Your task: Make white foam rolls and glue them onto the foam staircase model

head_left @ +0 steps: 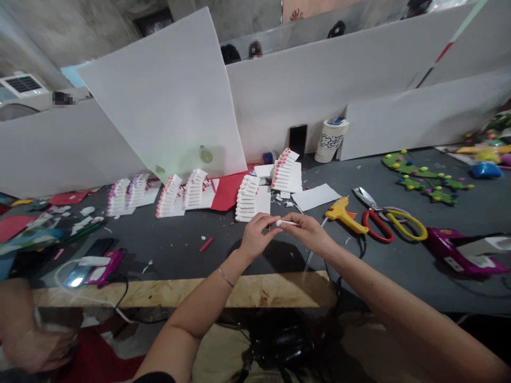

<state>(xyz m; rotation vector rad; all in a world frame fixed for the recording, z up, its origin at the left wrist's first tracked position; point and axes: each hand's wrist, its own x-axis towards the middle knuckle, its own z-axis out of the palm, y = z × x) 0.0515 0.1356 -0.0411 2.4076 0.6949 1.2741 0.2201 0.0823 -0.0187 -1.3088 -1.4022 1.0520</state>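
Observation:
Over the front part of the dark table, my two hands meet fingertip to fingertip. My right hand (310, 233) is closed in a pinch around a thin white stick with a rounded white end (282, 223). The fingers of my left hand (257, 233) pinch at the rounded end. Just behind them a row of similar white sticks (247, 199) lies on white card, and a row with red-tipped sticks (284, 169) lies farther back. A yellow glue gun (345, 215) rests right of my right hand, beside a blank white paper piece (316, 197).
Scissors with red and yellow handles (377, 223) lie at right, before a purple device (459, 255). A paper cup (331, 141) and phone (298, 139) stand against white boards. More stick rows (170, 197) and a red stick (206, 244) lie left. Another person's arm (35, 330) is lower left.

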